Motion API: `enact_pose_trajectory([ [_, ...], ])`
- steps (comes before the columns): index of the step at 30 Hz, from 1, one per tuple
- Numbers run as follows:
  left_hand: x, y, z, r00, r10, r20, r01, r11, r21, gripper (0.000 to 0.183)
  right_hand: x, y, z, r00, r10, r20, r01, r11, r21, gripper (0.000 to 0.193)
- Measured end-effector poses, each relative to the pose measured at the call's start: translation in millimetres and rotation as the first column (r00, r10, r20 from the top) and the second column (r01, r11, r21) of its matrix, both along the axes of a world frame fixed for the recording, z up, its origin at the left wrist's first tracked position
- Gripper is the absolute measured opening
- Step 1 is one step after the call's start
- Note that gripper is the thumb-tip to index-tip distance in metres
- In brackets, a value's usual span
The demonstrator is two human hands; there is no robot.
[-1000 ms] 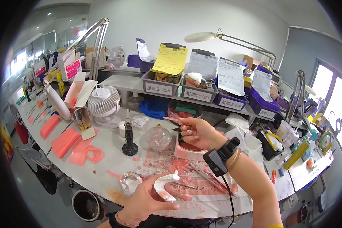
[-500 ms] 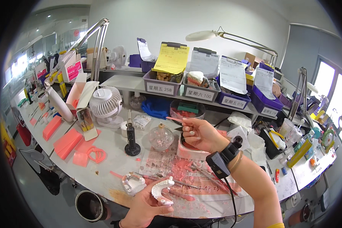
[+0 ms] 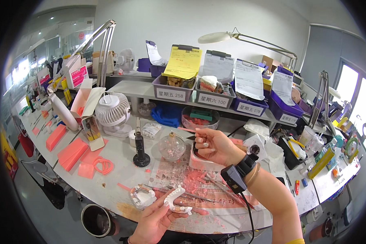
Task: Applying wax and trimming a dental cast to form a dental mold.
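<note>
My left hand (image 3: 153,223), near the front edge of the bench, grips a white horseshoe-shaped dental cast (image 3: 171,200) with a little pink on it. A second dental cast (image 3: 142,197), white with pink and metallic parts, lies on the bench just beside that hand. My right hand (image 3: 211,146) is raised over a white box-like container with a dark inside (image 3: 199,162), its fingers closed on a thin pink wax strip (image 3: 185,129). A dark pointed piece (image 3: 190,137) shows by those fingers; whether I hold it, I cannot tell. Left of it stands a round glass spirit lamp (image 3: 172,148).
A black upright burner (image 3: 140,148) stands left of the lamp, near a white fan (image 3: 112,112). Pink wax sheets (image 3: 72,153) lie at the left. Several metal tools (image 3: 219,185) rest on shavings-covered paper (image 3: 227,205). Bins with papers (image 3: 171,91) line the shelf.
My left hand has turned the dental cast, so its open side now faces right and its lower end lies flatter. My right hand has barely moved, still holding the strip.
</note>
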State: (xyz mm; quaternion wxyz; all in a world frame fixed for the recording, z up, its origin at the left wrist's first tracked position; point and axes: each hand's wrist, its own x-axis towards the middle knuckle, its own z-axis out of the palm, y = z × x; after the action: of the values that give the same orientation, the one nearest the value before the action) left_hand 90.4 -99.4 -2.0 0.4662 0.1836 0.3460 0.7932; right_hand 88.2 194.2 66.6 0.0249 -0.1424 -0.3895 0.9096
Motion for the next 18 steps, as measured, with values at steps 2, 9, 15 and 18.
enact_pose_trajectory([
  [2, -1, 2, -3, 1.000, -0.010, -0.007, 0.010, 1.000, 0.010, 0.051, -1, 1, -3, 1.000, -0.006, 0.014, 0.006, 1.000, -0.004, 0.017],
  [9, 0, 1, -14, 1.000, -0.028, 0.000, 0.028, 0.990, 0.138, 0.047, 1, -4, -1, 1.000, 0.017, 0.003, -0.017, 1.000, -0.020, 0.017],
  [15, 2, -1, -12, 1.000, 0.026, -0.013, -0.024, 0.989, 0.145, 0.047, 1, -4, -3, 1.000, 0.019, -0.021, -0.019, 1.000, -0.020, 0.018],
  [18, 5, -4, -4, 0.997, 0.072, -0.041, -0.068, 0.994, 0.082, 0.049, -1, -5, -6, 0.999, 0.016, -0.033, -0.017, 0.999, -0.048, 0.018],
])
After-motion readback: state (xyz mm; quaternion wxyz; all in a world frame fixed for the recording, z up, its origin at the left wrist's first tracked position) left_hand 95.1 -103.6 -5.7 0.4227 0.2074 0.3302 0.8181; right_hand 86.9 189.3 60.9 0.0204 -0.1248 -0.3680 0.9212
